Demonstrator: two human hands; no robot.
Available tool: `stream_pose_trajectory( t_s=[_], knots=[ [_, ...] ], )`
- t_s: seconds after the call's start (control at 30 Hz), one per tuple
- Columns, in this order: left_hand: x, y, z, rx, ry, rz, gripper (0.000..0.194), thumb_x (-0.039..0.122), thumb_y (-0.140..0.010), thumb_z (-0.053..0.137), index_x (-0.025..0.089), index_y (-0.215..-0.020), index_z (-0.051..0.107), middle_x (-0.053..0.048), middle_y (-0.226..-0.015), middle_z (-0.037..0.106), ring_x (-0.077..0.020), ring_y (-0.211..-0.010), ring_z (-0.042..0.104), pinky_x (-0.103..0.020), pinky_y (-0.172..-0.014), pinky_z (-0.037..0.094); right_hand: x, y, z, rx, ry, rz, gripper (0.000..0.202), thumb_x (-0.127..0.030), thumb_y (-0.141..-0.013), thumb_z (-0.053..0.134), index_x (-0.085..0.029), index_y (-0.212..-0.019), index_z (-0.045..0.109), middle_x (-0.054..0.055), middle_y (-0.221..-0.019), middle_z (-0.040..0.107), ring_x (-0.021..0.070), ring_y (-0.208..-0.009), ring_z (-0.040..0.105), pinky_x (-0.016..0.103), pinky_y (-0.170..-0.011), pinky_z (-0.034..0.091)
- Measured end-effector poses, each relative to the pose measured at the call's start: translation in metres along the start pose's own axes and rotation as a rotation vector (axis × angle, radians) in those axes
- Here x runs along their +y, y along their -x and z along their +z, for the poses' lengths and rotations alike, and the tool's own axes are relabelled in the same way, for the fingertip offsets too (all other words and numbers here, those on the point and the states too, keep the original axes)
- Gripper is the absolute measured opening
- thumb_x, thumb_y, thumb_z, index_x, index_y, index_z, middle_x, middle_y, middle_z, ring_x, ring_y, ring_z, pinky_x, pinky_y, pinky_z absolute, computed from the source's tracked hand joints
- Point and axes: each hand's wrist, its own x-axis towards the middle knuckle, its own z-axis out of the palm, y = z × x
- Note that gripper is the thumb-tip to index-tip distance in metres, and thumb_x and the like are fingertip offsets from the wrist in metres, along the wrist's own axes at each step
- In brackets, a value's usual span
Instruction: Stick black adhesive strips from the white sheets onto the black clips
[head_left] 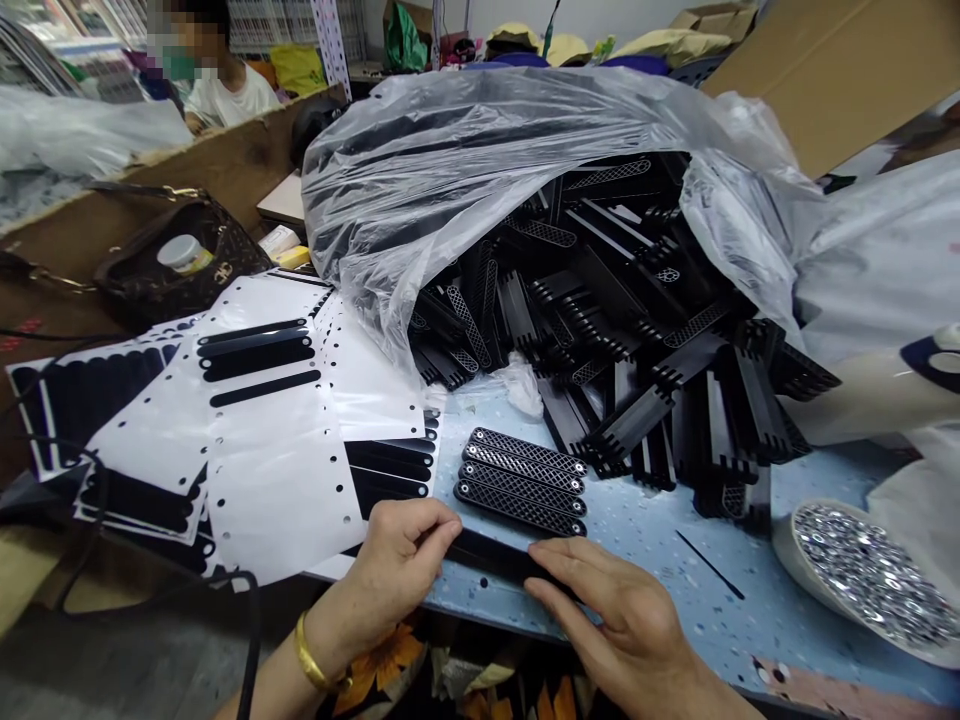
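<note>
My left hand [405, 557], with a gold bangle at the wrist, pinches the left end of a long, flat black bar [491, 553] at the table's front edge. At the bar's other end, the thumb and fingers of my right hand [619, 605] close around it, covering that tip. Just beyond lie several black bars with a diamond-pattern face [521, 482], side by side, with a small metal ring at their ends. White sheets [281, 500] carrying black rounded strips [255, 350] lie left of my hands.
A plastic bag [450, 150] spills many slotted black parts [600, 300] across the blue table [622, 535]. A bowl [787, 550] of small shiny metal pieces [870, 570] stands at right. A thin black stick [709, 565] lies nearby. A brown handbag [180, 290], a cable [251, 640] and a person [229, 90] are at left.
</note>
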Motion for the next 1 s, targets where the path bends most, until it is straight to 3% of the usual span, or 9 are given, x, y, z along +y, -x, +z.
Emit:
stream_pose_trajectory(
  t_s=[0.6,1.0],
  knots=[
    [-0.001,-0.001,-0.001,0.004,-0.005,0.001,0.026,0.028,-0.087,0.052,0.016,-0.069,0.065,0.002,-0.047,0.055,-0.0103,-0.041,0.056,-0.016,-0.042,0.040,0.011,0.010,0.002,0.016,-0.134,0.050,0.018,-0.016,-0.091,0.061,-0.020,-0.103,0.074,0.004,-0.082,0.076,0.0159,-0.069,0.071,0.025,-0.060,0.060],
    [0.003,-0.001,-0.003,0.008,-0.037,0.047,0.026,0.027,-0.087,0.053,0.016,-0.068,0.066,0.003,-0.048,0.056,-0.0099,-0.040,0.057,-0.015,-0.043,0.042,0.008,0.013,0.005,0.071,-0.077,-0.054,0.031,-0.006,-0.090,0.055,-0.018,-0.116,0.067,0.007,-0.091,0.075,0.0179,-0.076,0.070,0.030,-0.065,0.060]
  ],
)
